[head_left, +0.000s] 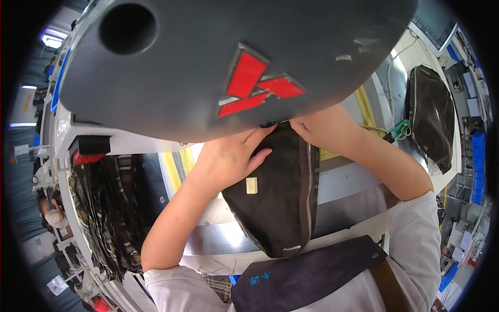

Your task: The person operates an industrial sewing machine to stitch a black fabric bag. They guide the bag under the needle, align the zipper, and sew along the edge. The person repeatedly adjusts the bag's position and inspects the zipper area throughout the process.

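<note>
A dark brown fabric piece (278,197) with a metal zipper along its right side and a small pale label lies on the work surface. My left hand (228,158) lies flat on its upper left part, fingers spread toward the top edge. My right hand (322,127) presses the fabric's upper right corner, close to the zipper. Both hands reach under the large dark grey machine head (208,57) with a red emblem, which hides my fingertips and the fabric's top edge.
A second dark fabric piece (431,117) lies at the right on the white table (353,177). Plaid and dark cloth (104,208) hangs in a pile at the left. A green clip with cord (399,129) sits right of my right forearm. A dark apron (312,275) covers my lap.
</note>
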Demonstrator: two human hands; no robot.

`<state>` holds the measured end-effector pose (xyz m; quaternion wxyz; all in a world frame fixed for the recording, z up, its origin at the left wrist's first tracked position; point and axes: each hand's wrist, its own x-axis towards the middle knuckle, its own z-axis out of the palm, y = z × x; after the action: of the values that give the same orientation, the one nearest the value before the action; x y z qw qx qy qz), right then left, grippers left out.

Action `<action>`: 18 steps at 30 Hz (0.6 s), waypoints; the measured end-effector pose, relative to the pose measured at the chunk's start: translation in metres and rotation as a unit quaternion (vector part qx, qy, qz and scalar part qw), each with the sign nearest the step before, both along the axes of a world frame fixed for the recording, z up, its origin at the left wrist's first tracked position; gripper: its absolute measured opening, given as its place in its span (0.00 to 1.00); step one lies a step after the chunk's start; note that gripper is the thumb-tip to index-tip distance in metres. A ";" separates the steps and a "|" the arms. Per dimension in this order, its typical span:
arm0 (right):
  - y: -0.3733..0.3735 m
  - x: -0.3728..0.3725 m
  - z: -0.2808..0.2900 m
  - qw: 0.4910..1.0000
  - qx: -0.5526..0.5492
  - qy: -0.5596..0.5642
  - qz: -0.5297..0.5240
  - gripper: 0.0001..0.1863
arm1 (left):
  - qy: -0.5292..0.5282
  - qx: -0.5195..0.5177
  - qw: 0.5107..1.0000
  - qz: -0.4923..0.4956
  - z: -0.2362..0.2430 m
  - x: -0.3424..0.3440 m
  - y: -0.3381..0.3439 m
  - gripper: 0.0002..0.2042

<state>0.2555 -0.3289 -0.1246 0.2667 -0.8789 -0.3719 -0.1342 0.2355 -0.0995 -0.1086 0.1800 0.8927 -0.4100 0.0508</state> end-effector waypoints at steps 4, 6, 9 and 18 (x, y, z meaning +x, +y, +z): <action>0.001 0.000 -0.008 0.996 -0.048 -0.073 -0.003 0.07 | -0.009 -0.007 0.999 0.040 -0.002 -0.010 -0.013 0.22; -0.001 -0.001 -0.003 0.997 -0.034 -0.075 0.000 0.07 | -0.006 -0.022 0.998 0.063 -0.003 -0.016 -0.020 0.21; -0.002 -0.005 0.007 0.997 -0.032 -0.071 0.011 0.09 | 0.004 -0.041 0.997 0.070 -0.003 -0.019 -0.020 0.22; -0.006 -0.022 0.001 0.990 -0.109 -0.088 0.026 0.18 | 0.023 -0.049 0.997 0.050 -0.004 -0.012 -0.011 0.26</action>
<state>0.2336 -0.3350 -0.1232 0.1386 -0.8776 -0.4289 -0.1630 0.2236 -0.1101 -0.1129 0.2307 0.9031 -0.3573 0.0591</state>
